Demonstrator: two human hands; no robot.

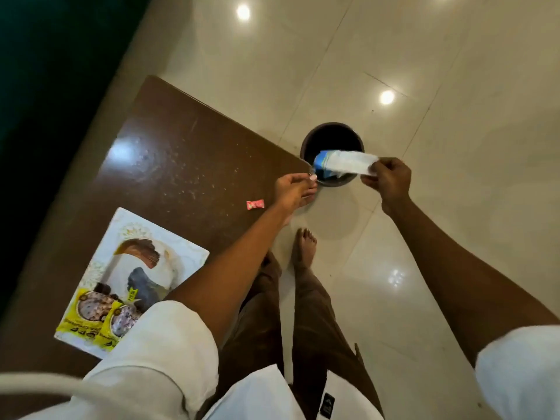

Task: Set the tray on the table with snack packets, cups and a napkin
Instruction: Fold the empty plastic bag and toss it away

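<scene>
A white patterned tray point(188, 256) lies on the brown table point(181, 153) at the lower left. On it rest two yellow snack packets point(100, 322) and tipped cups point(145, 268). A small red candy point(255, 204) lies on the table near its right edge. Over a dark round bin point(331, 137) on the floor, both hands hold a blue-and-white napkin packet point(342, 165). My left hand point(295, 189) pinches its blue end at the table corner. My right hand point(391, 180) grips its white end.
The table surface shows scattered crumbs and glare. Shiny cream floor tiles point(424, 71) spread to the right. My bare feet point(304, 247) and brown trousers stand beside the table edge. A dark green area fills the upper left.
</scene>
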